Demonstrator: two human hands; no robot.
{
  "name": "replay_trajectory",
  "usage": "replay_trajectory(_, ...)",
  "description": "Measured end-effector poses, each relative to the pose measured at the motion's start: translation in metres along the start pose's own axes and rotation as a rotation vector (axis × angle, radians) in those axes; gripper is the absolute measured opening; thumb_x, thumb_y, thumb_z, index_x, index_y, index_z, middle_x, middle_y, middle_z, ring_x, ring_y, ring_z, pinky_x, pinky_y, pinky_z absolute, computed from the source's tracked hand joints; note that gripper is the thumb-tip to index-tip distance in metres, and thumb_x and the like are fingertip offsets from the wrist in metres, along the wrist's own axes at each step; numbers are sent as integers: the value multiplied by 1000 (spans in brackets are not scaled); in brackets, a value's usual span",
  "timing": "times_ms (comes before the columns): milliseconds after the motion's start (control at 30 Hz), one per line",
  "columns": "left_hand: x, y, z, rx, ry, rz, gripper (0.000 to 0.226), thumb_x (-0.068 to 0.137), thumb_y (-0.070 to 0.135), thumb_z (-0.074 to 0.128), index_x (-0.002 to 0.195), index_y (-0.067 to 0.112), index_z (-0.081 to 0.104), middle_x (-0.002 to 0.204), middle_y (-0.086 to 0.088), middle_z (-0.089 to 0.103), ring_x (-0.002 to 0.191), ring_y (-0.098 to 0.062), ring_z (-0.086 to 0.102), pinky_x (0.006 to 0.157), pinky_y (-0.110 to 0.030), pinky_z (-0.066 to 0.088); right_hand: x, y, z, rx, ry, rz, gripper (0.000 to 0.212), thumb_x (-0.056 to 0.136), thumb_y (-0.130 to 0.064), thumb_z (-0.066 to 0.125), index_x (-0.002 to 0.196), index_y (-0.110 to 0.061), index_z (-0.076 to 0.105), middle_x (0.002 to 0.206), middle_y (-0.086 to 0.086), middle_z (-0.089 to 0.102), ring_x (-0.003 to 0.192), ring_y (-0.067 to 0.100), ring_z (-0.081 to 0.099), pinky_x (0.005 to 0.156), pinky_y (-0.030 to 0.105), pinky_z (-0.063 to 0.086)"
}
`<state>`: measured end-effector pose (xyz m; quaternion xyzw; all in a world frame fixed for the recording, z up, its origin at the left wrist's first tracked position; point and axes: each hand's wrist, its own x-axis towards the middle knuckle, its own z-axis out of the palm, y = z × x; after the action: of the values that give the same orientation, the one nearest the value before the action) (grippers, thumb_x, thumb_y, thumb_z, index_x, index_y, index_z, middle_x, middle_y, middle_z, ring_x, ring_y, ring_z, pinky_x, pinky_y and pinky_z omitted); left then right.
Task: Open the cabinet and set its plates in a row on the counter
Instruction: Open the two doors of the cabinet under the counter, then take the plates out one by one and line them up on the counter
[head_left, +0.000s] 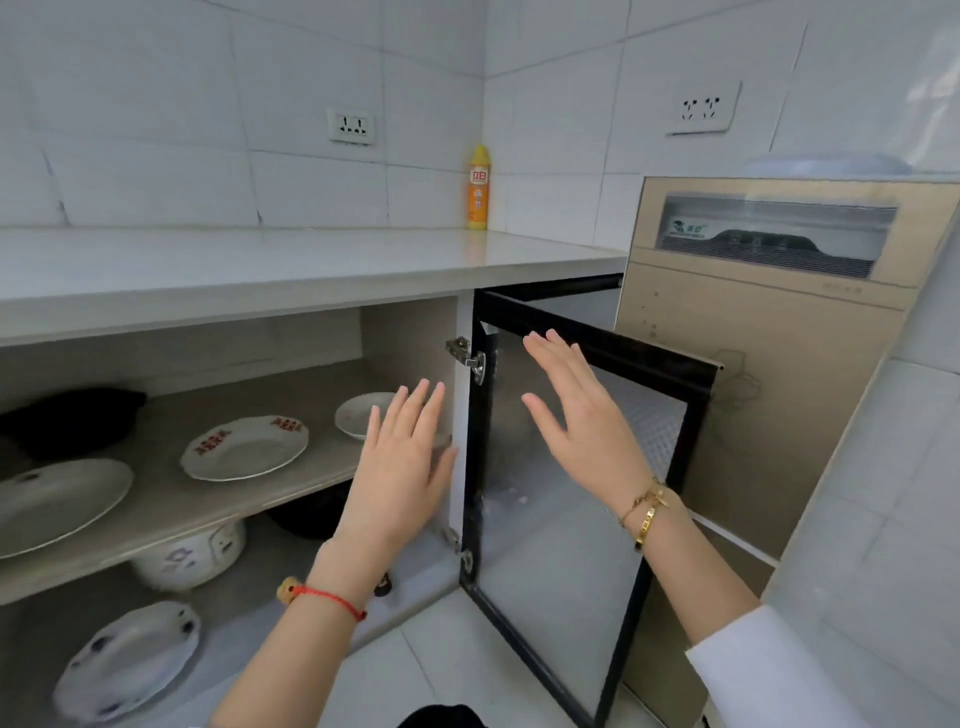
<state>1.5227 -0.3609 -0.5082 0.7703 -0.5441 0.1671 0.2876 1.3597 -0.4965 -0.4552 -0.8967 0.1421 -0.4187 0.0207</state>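
The cabinet under the counter (291, 270) stands open, its black-framed glass door (582, 467) swung out to the right. On the upper shelf (171, 509) lie three white plates: a large one (57, 499) at the left, one with red marks (244, 447) in the middle, and a small one (358, 413) at the back right. Another patterned plate (130, 660) leans on the cabinet floor. My left hand (400, 467) hovers flat with fingers straight in front of the small plate. My right hand (582, 410) is spread open in front of the door glass. Both hold nothing.
A yellow-orange bottle (478, 187) stands in the counter's back corner. A tan appliance (769, 322) stands right of the door. A white pot (192, 558) and dark objects sit under the shelf; a black item (72, 421) lies at the shelf's back left.
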Motion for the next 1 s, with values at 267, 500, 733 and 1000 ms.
replay_trajectory(267,-63,-82,-59,125,141,-248,58,96,27,53,150,16,33,154,-3,36,145,-23,29,119,-42,20,20,-56,81,223,-130,-27,49,100,-31,46,147,-23,35,152,-9,37,144,-4,16,111,4,7)
replay_trajectory(500,-112,-154,-92,213,165,-511,56,97,24,52,149,12,34,154,-6,36,144,-24,30,119,-44,21,37,-104,171,391,-329,-45,49,100,-33,45,147,-23,35,152,-5,38,146,7,21,113,18,15)
replay_trajectory(733,-145,-217,-114,256,219,-709,56,96,20,54,147,4,36,150,-13,40,140,-27,36,116,-43,30,60,-157,256,509,-485,-88,48,101,-30,43,147,-17,36,152,1,38,145,14,27,115,24,20)
replay_trajectory(1000,-161,-287,-117,318,193,-847,58,99,26,49,150,7,30,154,-11,35,143,-24,31,118,-36,27,93,-212,345,619,-568,-139,47,101,-28,43,145,-13,38,149,6,43,139,20,37,115,33,29)
